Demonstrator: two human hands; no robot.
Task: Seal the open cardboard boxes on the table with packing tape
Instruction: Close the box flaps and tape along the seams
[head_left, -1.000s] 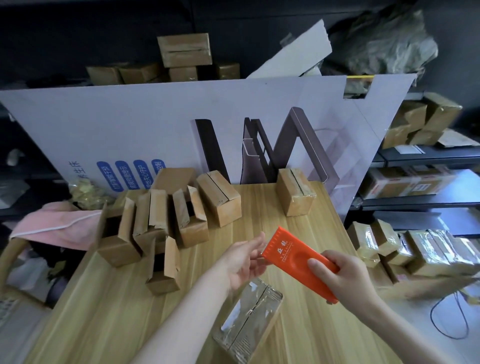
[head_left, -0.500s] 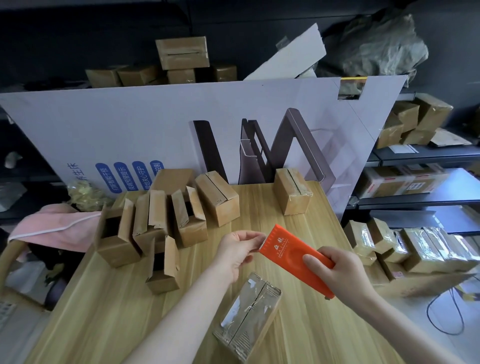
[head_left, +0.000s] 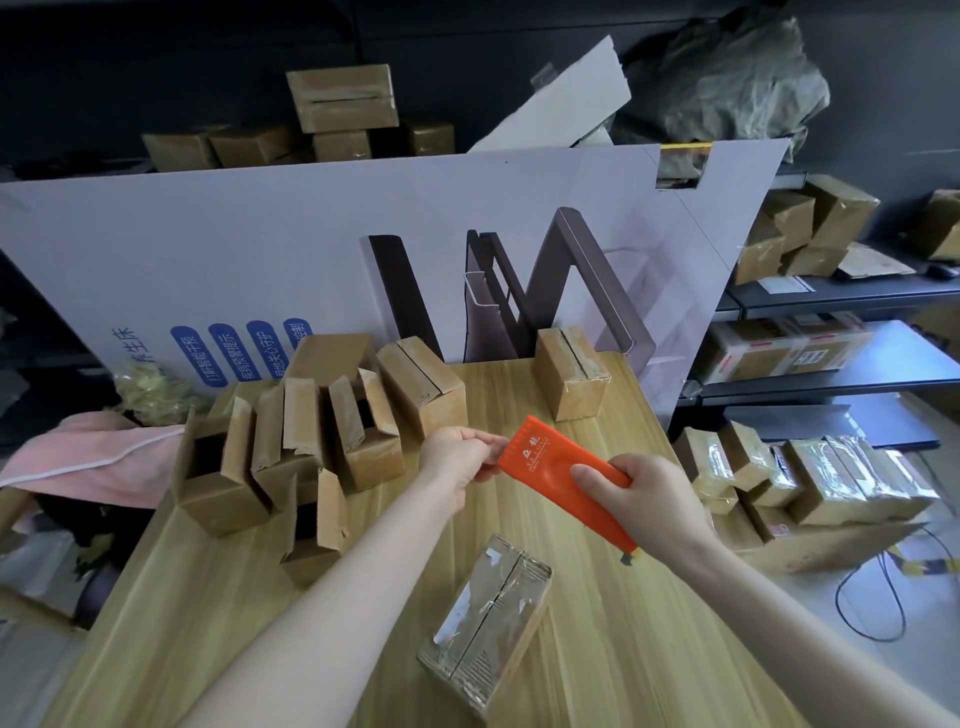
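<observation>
Orange plastic, flat and wedge-shaped with a toothed front edge: the tape dispenser (head_left: 561, 478) is gripped firmly in the right hand (head_left: 649, 499), thumb on top, above the table (head_left: 623, 649). The left hand (head_left: 457, 460) pinches that toothed edge with its fingers (head_left: 488, 446), probably to draw tape out, though I can't make out the tape itself. A glossy, tape-wrapped cardboard box (head_left: 488, 623) lies at six o'clock. The open boxes (head_left: 291, 447), flaps up, wait at ten o'clock.

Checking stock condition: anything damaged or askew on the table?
Yes. The open boxes on the left of the table have ragged, torn flaps with old tape scraps. The taped box near the front lies skewed, its tape wrinkled.
</observation>
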